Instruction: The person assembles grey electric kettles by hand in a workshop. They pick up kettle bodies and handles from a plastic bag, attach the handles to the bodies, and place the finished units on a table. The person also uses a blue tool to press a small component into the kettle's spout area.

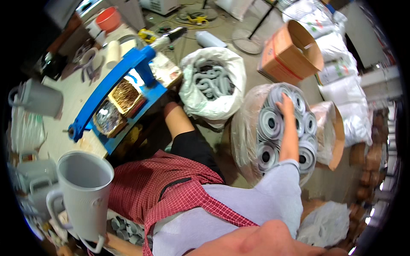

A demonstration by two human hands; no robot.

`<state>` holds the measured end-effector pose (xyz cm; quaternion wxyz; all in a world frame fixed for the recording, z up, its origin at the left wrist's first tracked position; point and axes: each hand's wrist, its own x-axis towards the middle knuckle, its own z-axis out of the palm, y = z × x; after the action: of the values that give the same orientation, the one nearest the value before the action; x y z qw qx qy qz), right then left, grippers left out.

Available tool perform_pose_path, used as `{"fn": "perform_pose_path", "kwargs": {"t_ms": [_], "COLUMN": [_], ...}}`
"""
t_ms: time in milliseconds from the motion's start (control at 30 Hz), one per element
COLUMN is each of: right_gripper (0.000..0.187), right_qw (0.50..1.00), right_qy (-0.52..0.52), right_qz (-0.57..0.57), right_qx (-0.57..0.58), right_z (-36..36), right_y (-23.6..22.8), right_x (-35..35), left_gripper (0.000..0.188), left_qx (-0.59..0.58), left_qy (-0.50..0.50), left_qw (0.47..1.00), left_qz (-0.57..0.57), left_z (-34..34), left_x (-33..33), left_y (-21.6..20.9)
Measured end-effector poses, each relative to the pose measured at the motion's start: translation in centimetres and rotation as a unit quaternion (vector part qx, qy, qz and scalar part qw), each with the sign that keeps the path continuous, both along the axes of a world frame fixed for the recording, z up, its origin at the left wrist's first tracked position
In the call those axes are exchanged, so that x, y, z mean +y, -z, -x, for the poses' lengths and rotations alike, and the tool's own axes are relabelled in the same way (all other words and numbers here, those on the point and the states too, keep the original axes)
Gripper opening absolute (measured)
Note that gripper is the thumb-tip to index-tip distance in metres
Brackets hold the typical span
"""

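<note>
My left hand (106,242) is at the lower left, mostly hidden behind a tall grey plastic pitcher (85,196). It appears to hold the pitcher near its base; the fingers barely show. The pitcher's mouth faces up, a large handle sticks out on its left side, and a second loop shows at its bottom. Stretched out to the right, my right hand (286,104) lies over round grey ringed plastic pieces (270,123), which look like lids, with thumb and fingers apart. These pieces stand in several stacks inside a plastic-lined container (244,132).
A white sack (234,64) of curved grey handles stands ahead. On the left, a blue metal frame (111,81) sits on a workbench (53,132) with another grey pitcher (40,99). An open cardboard box (277,59) and white sacks (341,89) are at the far right.
</note>
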<state>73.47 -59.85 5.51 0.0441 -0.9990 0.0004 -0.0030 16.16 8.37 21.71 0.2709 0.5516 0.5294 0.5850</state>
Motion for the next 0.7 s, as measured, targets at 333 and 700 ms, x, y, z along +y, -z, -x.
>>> {"fn": "perform_pose_path", "kwargs": {"t_ms": [333,700], "right_gripper": [0.069,0.074], "right_qw": [0.822,0.553], "right_qy": [-0.248,-0.635], "right_qz": [-0.512,-0.536], "right_qx": [0.017,-0.053], "right_z": [15.7,26.0], "right_y": [-12.9,-19.5], "right_x": [26.2,49.9], "left_gripper": [0.048,0.044], "left_qx": [-0.137,-0.349], "left_qy": [0.145,0.034], "left_qw": [0.974,0.905], "left_qz": [0.110,0.243], "left_z": [3.3,3.3], "left_x": [-0.5,-2.9], "left_y": [6.0,3.0]}}
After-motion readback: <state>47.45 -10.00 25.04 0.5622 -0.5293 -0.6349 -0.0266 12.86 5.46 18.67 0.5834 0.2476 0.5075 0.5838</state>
